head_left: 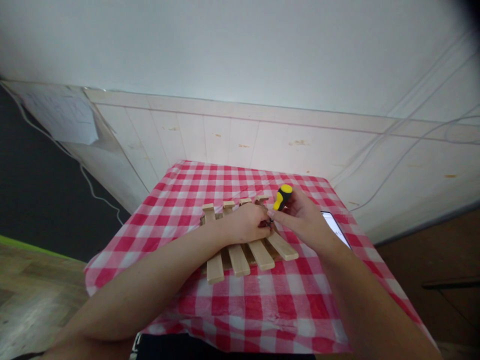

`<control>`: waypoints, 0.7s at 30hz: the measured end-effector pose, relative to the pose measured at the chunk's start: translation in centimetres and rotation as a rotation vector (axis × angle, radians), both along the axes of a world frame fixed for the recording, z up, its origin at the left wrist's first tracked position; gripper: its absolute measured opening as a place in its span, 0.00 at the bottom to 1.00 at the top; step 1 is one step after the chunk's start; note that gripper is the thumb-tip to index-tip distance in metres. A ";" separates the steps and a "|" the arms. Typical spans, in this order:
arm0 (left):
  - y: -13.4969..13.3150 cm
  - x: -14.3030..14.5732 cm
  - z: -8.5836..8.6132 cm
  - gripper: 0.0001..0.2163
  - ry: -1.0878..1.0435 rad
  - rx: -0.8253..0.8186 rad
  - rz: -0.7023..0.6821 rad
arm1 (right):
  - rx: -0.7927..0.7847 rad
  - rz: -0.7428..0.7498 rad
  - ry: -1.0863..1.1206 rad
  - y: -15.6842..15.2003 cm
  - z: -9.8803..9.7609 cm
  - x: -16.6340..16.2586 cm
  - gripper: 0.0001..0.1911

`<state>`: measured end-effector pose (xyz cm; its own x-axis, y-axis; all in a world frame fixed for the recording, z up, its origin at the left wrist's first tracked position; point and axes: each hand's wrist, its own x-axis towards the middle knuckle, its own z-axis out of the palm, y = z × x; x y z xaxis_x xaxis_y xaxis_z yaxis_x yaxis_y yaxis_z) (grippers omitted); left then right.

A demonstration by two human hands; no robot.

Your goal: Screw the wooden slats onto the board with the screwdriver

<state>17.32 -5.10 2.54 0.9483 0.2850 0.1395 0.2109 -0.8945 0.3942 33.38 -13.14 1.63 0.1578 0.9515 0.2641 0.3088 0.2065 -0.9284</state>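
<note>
My right hand (pixel 300 215) grips a screwdriver (pixel 284 195) with a stubby yellow and black handle. Its handle points up and its lower end reaches the fingertips of my left hand (pixel 249 223). Several pale wooden slats (pixel 240 260) lie side by side over darker wood, spreading a little toward me. Across the slats lies my left hand, its fingers closed in a pinch near the rightmost slat. Whatever sits between those fingertips is too small and shaded to name.
Under the slats is a table with a red and white checked cloth (pixel 138 242). A phone (pixel 335 230) with a lit screen lies right of my right hand. The table's far edge meets a white panelled wall (pixel 225 140); cables hang along it. A paper sheet (pixel 63 115) is at left.
</note>
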 end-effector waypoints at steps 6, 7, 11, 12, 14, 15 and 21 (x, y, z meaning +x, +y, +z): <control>-0.1 0.1 0.0 0.08 0.028 0.027 0.028 | 0.034 0.121 0.061 -0.3 0.9 -0.4 0.09; -0.1 0.1 0.0 0.08 0.034 0.026 0.027 | 0.029 0.103 0.043 -0.3 0.9 -0.4 0.08; -0.2 0.0 0.2 0.08 0.043 0.024 0.031 | 0.004 0.005 -0.001 -0.1 0.4 -0.2 0.13; -0.2 0.0 0.2 0.08 0.039 0.025 0.031 | 0.007 -0.004 -0.002 -0.1 0.3 -0.2 0.14; -0.1 0.0 0.1 0.08 0.033 0.025 0.022 | 0.011 0.009 0.006 -0.2 0.4 -0.2 0.14; -0.1 0.0 0.1 0.08 0.032 0.025 0.018 | 0.012 0.026 0.016 -0.2 0.5 -0.3 0.14; -0.1 0.1 0.1 0.07 0.042 0.036 0.028 | -0.010 0.053 0.065 -0.3 0.8 -0.4 0.08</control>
<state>17.39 -5.19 2.61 0.9453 0.3067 0.1109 0.2513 -0.9017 0.3519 33.00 -13.44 2.46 0.1242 0.9615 0.2453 0.2364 0.2114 -0.9484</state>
